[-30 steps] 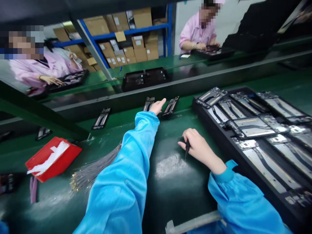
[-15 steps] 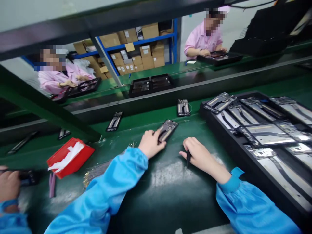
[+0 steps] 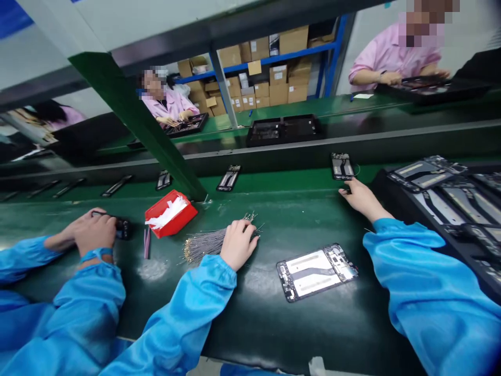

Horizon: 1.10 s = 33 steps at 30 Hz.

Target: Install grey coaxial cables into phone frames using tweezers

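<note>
My left hand (image 3: 239, 244) lies over the right end of a bundle of thin grey cables (image 3: 207, 244) with gold-coloured tips, fingers curled down onto them. How many cables it grips is hidden. My right hand (image 3: 364, 201) reaches forward, its curled fingertips at the near edge of a phone (image 3: 342, 167) with its back off and a thin loop of wire at its side. What those fingers hold is hidden. Between my forearms another opened phone (image 3: 317, 272) lies flat, its metal plate, dark ribbon and circuit board showing.
At right stands a black tray (image 3: 383, 193) of opened phones. A red box (image 3: 183, 216) with white strips and pink tweezers (image 3: 146, 243) are at left. A co-worker's hands (image 3: 96, 235) hold a dark device. A green post (image 3: 144, 130) crosses the bench; more phones line its back.
My left hand has let go of the opened phone, now flat on the bench, and moved to the cables. My right hand has gone forward to the far phone. The view has turned left.
</note>
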{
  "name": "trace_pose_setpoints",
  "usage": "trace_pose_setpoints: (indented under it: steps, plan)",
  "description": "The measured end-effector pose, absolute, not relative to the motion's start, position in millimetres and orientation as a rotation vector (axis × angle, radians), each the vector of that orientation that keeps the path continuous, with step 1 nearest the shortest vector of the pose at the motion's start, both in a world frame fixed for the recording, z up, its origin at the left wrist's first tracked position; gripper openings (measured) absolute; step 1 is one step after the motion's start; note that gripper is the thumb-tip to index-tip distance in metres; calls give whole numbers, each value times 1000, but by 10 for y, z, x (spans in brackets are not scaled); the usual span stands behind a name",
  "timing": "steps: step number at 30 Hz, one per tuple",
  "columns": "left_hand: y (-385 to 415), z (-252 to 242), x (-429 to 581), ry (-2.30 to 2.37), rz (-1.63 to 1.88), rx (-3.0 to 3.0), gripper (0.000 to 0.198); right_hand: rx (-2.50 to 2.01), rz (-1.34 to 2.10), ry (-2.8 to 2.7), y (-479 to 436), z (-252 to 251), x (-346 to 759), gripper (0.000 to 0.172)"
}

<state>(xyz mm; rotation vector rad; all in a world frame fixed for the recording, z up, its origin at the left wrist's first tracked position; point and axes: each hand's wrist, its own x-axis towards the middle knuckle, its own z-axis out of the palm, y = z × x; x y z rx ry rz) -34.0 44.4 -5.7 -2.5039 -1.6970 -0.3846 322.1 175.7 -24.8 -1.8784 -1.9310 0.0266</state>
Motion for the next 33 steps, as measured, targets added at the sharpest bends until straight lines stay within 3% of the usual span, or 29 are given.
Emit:
trace_pose_setpoints:
  steps: [5,10,13,20,33]
  plan:
    - [668,-52,-154,-1669,-219,-2433,9,-1623,124,-1979,1265,-93,2685,22]
    - [678,-12,-9,-1594,-212,-2516,9,-1141,908,-1994,335,-5,2102,20]
    - [537,-5,38,-1531,-322,-2685,10,-1061,1128,-1980,97,-37,1980,17]
    - [174,-124,78,-1516,-386,-2926,15,-1218,950,-1789,328,-221,2035,12]
    - [61,-179,99,-1395,-426,-2880,18,-1152,1054,-1887,190,-152,1884,3]
